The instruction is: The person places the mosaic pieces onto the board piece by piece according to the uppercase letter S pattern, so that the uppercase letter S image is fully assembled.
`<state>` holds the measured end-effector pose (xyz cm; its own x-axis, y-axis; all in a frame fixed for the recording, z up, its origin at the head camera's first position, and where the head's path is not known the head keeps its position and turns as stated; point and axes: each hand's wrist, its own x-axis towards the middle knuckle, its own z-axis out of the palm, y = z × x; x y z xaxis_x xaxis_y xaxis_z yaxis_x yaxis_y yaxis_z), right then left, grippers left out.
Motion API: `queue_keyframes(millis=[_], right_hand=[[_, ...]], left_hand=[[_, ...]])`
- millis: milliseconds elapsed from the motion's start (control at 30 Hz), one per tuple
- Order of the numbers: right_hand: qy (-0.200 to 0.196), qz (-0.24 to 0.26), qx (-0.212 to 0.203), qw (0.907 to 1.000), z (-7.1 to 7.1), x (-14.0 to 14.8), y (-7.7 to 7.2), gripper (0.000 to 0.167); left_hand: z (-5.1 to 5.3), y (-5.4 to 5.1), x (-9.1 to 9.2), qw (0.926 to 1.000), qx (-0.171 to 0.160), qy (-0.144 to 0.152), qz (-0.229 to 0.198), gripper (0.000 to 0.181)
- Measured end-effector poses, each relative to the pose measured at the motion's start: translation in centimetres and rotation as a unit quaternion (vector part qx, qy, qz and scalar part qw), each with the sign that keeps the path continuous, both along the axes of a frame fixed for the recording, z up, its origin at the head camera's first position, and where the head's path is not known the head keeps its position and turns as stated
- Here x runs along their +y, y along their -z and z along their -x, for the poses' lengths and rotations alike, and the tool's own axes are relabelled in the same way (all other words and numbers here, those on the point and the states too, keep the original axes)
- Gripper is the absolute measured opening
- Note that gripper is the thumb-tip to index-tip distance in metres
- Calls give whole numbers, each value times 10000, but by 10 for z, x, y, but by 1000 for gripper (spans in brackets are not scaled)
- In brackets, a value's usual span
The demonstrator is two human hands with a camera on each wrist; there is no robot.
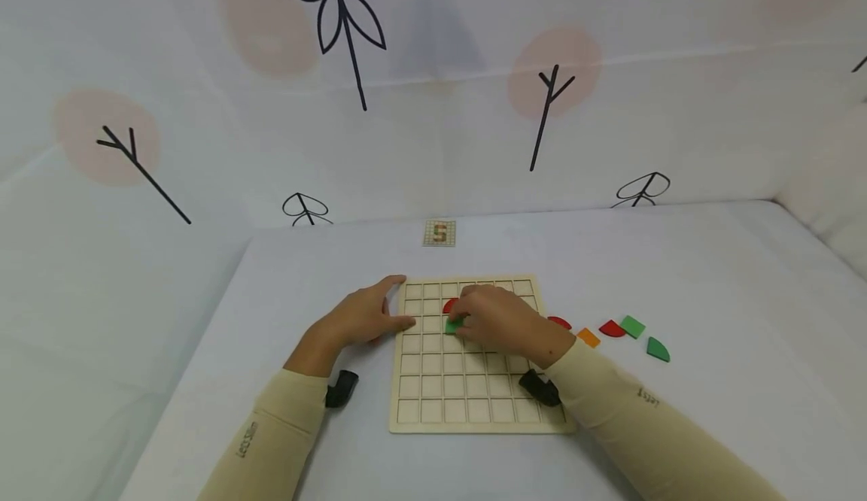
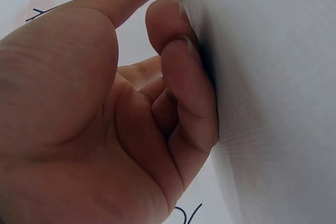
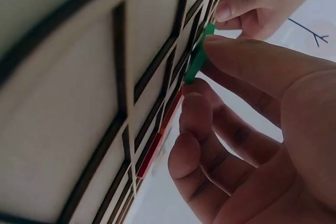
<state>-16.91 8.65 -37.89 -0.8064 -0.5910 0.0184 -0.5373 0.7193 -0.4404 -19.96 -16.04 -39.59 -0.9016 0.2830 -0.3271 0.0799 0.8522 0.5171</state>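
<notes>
A pale wooden grid board (image 1: 431, 387) lies flat on the white cloth. Between thumb and fingertips my right hand (image 1: 497, 319) pinches a green tile (image 3: 198, 59), tilted against the grid in the right wrist view. Just above it on the board sits a red rounded tile (image 1: 450, 305), partly covered by the fingers. My left hand (image 1: 362, 314) rests at the board's left side, thumb on the edge and index finger stretched to the top left corner. Its other fingers are loosely bent against the cloth in the left wrist view.
Right of the board lie loose tiles: a red one (image 1: 558, 323) partly behind the right arm, an orange one (image 1: 588, 337), a red quarter (image 1: 612, 329), a light green square (image 1: 633, 326) and a darker green quarter (image 1: 657, 349). A small pattern card (image 1: 439, 233) lies behind the board.
</notes>
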Motion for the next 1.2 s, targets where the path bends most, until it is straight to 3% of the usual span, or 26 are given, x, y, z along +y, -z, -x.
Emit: queue_keyframes(millis=[233, 667, 1200], right_hand=[[-242, -78, 243, 9994, -1, 5, 2, 18], [-481, 27, 331, 9983, -1, 4, 0, 20], [-330, 9, 305, 9990, 0, 2, 2, 21]], left_hand=[[0, -2, 2, 10000, 46, 23, 39, 83], [0, -2, 2, 10000, 11, -15, 47, 83], [-1, -3, 3, 9999, -10, -103, 104, 83]])
